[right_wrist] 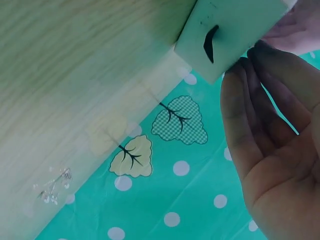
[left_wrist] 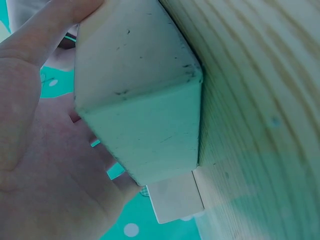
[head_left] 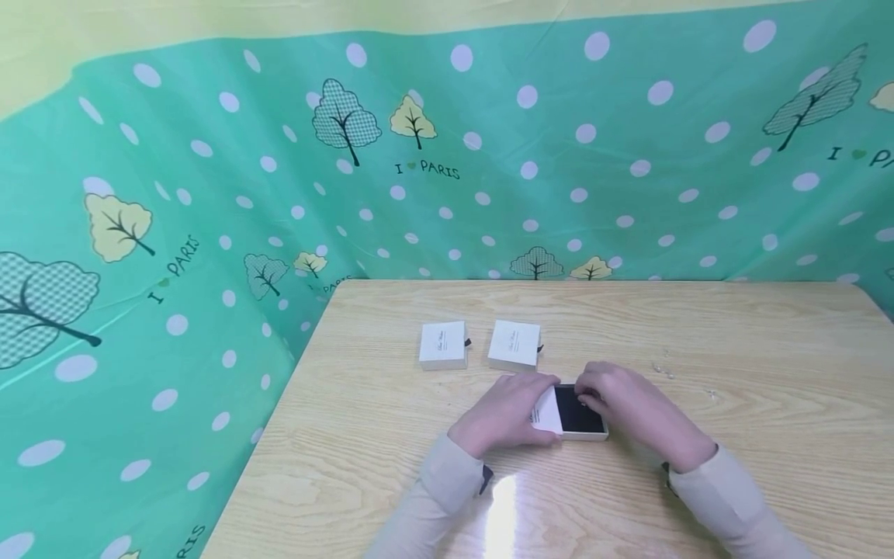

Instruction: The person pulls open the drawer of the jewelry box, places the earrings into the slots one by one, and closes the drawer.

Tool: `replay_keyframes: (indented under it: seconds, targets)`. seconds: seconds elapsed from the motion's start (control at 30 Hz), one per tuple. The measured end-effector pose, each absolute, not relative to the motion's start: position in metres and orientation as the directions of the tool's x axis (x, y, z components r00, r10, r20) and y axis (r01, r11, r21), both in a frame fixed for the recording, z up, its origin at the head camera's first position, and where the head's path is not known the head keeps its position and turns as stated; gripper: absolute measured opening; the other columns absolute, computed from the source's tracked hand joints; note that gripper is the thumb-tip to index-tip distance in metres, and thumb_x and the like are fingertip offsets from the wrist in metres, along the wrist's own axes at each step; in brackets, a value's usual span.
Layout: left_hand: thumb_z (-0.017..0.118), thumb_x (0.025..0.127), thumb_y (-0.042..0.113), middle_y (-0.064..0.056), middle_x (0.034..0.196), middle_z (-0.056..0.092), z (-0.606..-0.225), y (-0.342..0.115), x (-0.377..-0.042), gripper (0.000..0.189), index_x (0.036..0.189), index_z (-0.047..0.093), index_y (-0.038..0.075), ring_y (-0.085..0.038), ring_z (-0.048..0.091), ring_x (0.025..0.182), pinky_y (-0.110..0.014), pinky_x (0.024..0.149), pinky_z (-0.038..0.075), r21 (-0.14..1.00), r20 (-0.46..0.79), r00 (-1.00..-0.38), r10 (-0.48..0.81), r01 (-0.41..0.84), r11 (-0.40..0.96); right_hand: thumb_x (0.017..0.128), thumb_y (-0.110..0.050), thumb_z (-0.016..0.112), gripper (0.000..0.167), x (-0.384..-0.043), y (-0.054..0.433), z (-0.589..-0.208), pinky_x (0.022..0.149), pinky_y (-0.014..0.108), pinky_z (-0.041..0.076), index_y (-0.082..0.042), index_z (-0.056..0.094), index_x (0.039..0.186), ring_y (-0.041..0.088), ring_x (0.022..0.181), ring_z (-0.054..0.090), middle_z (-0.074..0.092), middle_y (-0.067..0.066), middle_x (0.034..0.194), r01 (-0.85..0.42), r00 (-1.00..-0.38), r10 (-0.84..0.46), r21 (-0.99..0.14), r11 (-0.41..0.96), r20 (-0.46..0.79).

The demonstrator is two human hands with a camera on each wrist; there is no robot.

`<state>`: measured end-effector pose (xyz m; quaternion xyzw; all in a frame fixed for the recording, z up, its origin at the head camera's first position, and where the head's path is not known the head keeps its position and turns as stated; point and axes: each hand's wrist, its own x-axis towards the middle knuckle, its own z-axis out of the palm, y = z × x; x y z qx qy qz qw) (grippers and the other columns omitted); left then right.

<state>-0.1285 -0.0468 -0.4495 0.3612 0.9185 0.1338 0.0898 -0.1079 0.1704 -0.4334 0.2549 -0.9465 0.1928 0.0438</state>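
In the head view, my left hand (head_left: 508,411) grips a small white box (head_left: 548,413), thumb on the near side and fingers on the far side. Its drawer is pulled partway out to the right, baring a black padded insert (head_left: 580,419). My right hand (head_left: 625,404) bends over this insert, thumb and fingertips pinching a tiny shiny jewelry piece (head_left: 583,402), mostly hidden by the fingers. The left wrist view has the box's plain white end (left_wrist: 145,130) close against the palm. A dark pull tab (right_wrist: 211,44) sticks out from the drawer front in the right wrist view.
Two closed white boxes, a left one (head_left: 443,345) and a right one (head_left: 514,345), lie behind my left hand, each with a dark tab. Several small shiny jewelry pieces (head_left: 662,371) are scattered right of my right hand. A green dotted cloth (head_left: 489,155) hangs behind the wooden table (head_left: 335,435).
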Motion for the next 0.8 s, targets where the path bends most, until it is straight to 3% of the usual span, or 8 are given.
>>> replay_keyframes:
  seconds: [0.3, 0.8]
  targets:
    - [0.077, 0.079, 0.054, 0.004, 0.142, 0.055, -0.449, -0.047, -0.129, 0.084, 0.148, 0.044, 0.018, -0.011, 0.051, 0.127, -0.031, 0.109, 0.039, 0.309, -0.076, -0.725, 0.684, 0.635, 0.708, 0.083, -0.002, 0.074, 0.014, -0.11, 0.184, -0.425, 0.076, 0.038, 0.059, -0.007, 0.074, 0.096, 0.02, 0.084, 0.068, 0.07, 0.001, 0.09, -0.491, -0.868, -0.428, -0.304, 0.817, 0.251]
    - [0.077, 0.08, 0.054, 0.003, 0.146, 0.052, -0.45, -0.047, -0.129, 0.086, 0.149, 0.042, 0.018, -0.013, 0.047, 0.133, -0.033, 0.112, 0.037, 0.322, -0.09, -0.725, 0.682, 0.627, 0.709, 0.083, -0.001, 0.074, 0.014, -0.112, 0.214, -0.428, 0.081, 0.048, 0.057, -0.001, 0.072, 0.097, 0.03, 0.089, 0.067, 0.07, 0.01, 0.093, -0.442, -0.89, -0.381, -0.274, 0.854, 0.25]
